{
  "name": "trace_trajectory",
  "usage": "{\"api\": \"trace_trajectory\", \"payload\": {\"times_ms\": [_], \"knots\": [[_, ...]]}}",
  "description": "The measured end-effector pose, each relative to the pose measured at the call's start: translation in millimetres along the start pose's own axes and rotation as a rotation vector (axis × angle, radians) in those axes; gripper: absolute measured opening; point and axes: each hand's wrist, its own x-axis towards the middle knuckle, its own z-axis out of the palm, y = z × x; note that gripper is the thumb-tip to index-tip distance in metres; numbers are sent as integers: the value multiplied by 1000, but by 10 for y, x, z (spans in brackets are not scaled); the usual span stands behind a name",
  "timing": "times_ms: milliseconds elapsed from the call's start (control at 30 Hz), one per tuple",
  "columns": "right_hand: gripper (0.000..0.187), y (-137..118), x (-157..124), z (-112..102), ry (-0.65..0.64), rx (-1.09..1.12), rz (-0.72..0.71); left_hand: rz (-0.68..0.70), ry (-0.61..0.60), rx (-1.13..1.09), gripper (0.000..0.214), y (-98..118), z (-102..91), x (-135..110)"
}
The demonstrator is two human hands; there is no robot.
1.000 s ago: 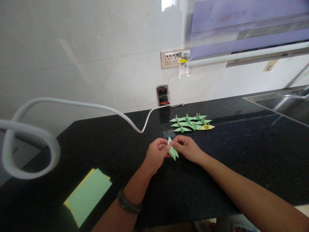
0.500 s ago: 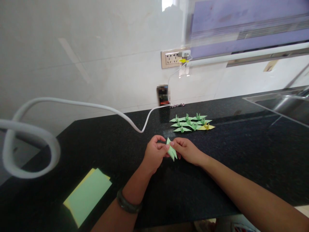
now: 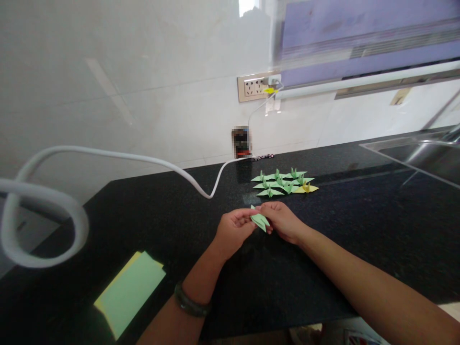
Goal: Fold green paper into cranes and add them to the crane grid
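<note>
Between my two hands is a small folded piece of light green origami paper point(image 3: 260, 221), held just above the dark countertop. My left hand point(image 3: 233, 231) pinches its left side between thumb and fingers. From the right, my right hand point(image 3: 281, 221) grips its upper edge, with some fingertips hidden behind the paper. Beyond the hands sit several green paper cranes point(image 3: 282, 183) in rows, with one yellow paper crane point(image 3: 306, 188) at the front right of the group.
A stack of green and yellow paper sheets point(image 3: 131, 294) lies at the left on the black counter point(image 3: 172, 297). A thick white cable point(image 3: 143, 159) loops in from the left toward a pixelated dark object point(image 3: 242, 142) against the wall. A metal sink point(image 3: 427, 153) is at the right.
The folded green paper has been tilted and turned, so its split points now face lower right. My left fingers have moved over its top, and both hands remain on it.
</note>
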Motion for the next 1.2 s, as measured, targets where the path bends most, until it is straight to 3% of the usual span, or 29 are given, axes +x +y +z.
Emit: {"api": "trace_trajectory", "payload": {"times_ms": [233,367,500,667,867,1033,1200], "knots": [[29,-1,17,6,37,31,-89,-89,96,-145,27,21,-52,14],[21,-45,-13,-10,153,-55,-290,-88,149,-201,25,26,-64,26],[19,-82,-80,8,127,-231,-400,-87,175,-200,25,14,-76,43],[22,-51,-69,21,146,-330,-310,-50,223,-181,27,-21,-100,70],[20,-17,-27,19,-72,-240,-108,9,214,-209,28,-31,-98,66],[19,-30,-53,25,-152,-59,-105,31,190,-184,30,-29,-85,68],[21,-34,-55,11,-161,-29,-84,58,201,-124,28,-63,-86,79]]}}
